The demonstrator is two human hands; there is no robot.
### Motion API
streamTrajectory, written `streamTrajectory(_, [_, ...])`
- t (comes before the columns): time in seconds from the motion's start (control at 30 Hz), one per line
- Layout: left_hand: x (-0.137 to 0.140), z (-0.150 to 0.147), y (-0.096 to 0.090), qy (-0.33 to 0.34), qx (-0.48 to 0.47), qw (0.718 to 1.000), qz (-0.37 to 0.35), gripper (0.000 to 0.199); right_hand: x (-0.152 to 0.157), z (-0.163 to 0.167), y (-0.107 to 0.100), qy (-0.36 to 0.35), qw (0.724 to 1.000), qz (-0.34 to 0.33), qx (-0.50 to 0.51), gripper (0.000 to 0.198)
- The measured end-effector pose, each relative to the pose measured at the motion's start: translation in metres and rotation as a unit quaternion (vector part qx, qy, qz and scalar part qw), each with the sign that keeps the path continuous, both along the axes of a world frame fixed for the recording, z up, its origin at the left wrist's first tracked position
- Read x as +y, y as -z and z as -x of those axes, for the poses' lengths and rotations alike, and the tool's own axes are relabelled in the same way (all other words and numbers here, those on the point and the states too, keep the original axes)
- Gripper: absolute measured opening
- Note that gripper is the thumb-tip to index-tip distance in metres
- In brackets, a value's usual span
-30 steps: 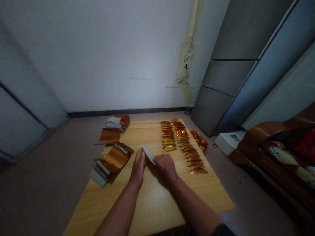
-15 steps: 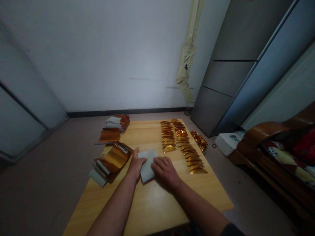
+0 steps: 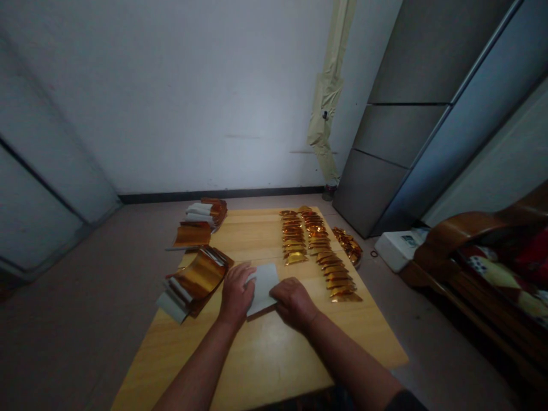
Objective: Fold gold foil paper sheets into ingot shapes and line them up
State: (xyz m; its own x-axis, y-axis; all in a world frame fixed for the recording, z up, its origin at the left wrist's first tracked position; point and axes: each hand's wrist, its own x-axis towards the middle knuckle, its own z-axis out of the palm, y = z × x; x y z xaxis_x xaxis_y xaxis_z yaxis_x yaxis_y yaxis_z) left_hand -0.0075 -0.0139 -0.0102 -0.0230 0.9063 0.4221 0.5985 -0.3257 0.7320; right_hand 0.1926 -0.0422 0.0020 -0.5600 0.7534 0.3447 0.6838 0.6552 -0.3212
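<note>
A pale grey sheet of paper [image 3: 264,285] lies on the wooden table in front of me, with a thin brownish strip showing along its near edge. My left hand [image 3: 237,292] is at the sheet's left edge, its fingers bent over that side and its thumb against the paper. At the lower right edge, my right hand [image 3: 294,301] has its fingers closed together, pinching the paper. Left of my left hand spreads a loose stack of gold foil paper [image 3: 199,274] with pale backs. Folded gold foil pieces [image 3: 293,240] stand in overlapping rows to the right.
More foil sheets [image 3: 192,235] sit at the table's far left edge. Beyond the right edge is a container heaped with gold pieces [image 3: 347,245]. A grey refrigerator [image 3: 381,165], a white box [image 3: 396,249] and a wooden seat [image 3: 445,245] stand right of the table [image 3: 274,365].
My left hand has turned, its thumb drawing back towards the sheet's left edge. My right hand has shifted slightly right and nearer to me, uncovering more of the paper. A brownish near edge now shows.
</note>
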Motion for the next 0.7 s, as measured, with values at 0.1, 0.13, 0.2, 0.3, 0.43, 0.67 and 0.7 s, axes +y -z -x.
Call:
streamTrajectory(0.1, [-0.006, 0.008, 0.001, 0.071, 0.023, 0.995, 0.067, 0.024, 0.004, 0.001, -0.004, 0.049, 0.99, 0.085, 0.104, 0.026])
streamTrajectory(0.13, [-0.007, 0.01, 0.001, 0.075, 0.008, 0.994, 0.084, 0.025, 0.007, 0.002, -0.005, 0.065, 0.981, 0.115, 0.142, 0.028])
streamTrajectory(0.2, [-0.009, 0.011, -0.001, 0.069, -0.05, 0.99, 0.113, 0.031, 0.014, 0.006, -0.005, 0.099, 0.96, 0.163, 0.205, 0.027])
streamTrajectory(0.3, [-0.008, 0.012, -0.008, 0.05, -0.118, 0.984, 0.127, 0.045, 0.025, 0.014, -0.002, 0.155, 0.936, 0.202, 0.243, 0.023])
streamTrajectory(0.43, [-0.006, 0.01, -0.016, 0.034, -0.069, 0.99, 0.117, 0.049, 0.037, 0.026, -0.001, 0.24, 0.927, 0.201, 0.208, 0.035])
streamTrajectory(0.67, [0.003, -0.005, 0.0, -0.049, 0.028, 0.991, 0.117, 0.055, 0.041, 0.041, -0.011, 0.334, 0.916, 0.2, 0.096, 0.054])
streamTrajectory(0.7, [0.004, -0.005, 0.002, -0.047, 0.035, 0.993, 0.103, 0.056, 0.041, 0.042, -0.012, 0.34, 0.915, 0.202, 0.084, 0.056])
